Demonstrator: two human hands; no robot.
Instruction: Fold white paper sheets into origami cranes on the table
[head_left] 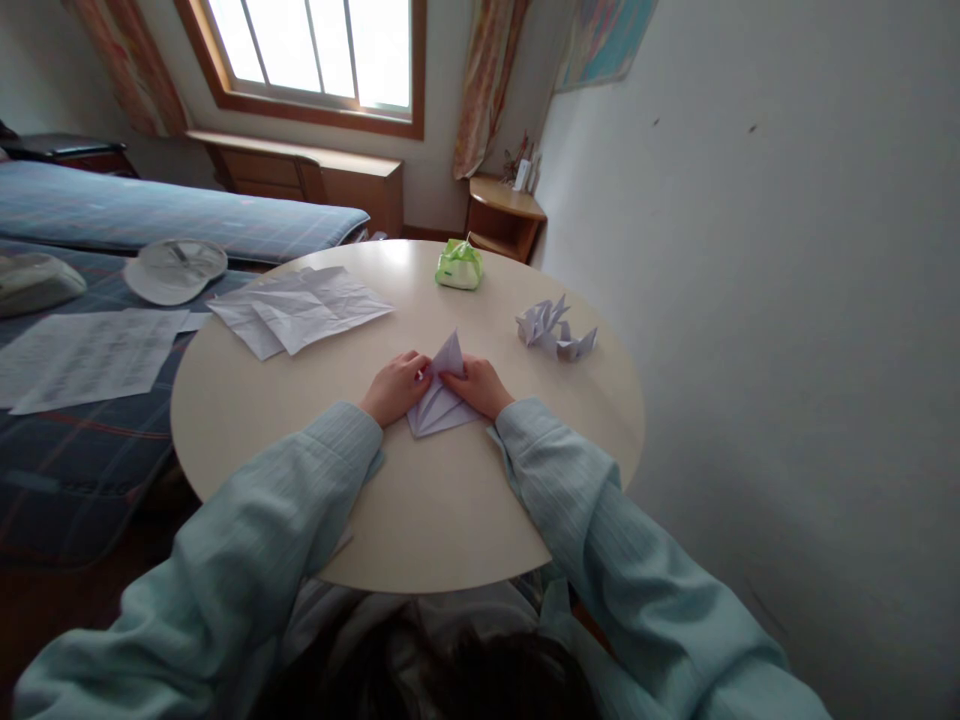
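A partly folded sheet of white paper lies on the round table, its pointed tip directed away from me. My left hand grips its left edge with the fingers curled in. On the opposite side, my right hand pinches the paper, thumb on top near the middle crease. Both hands rest low over the tabletop, and the fingers partly cover the folds. Beyond my right hand stand folded paper figures, close together.
Creased white sheets lie at the table's far left. A green tissue pack sits at the back of the round table. A bed with a white cap and printed sheets is to the left; a wall rises on the right.
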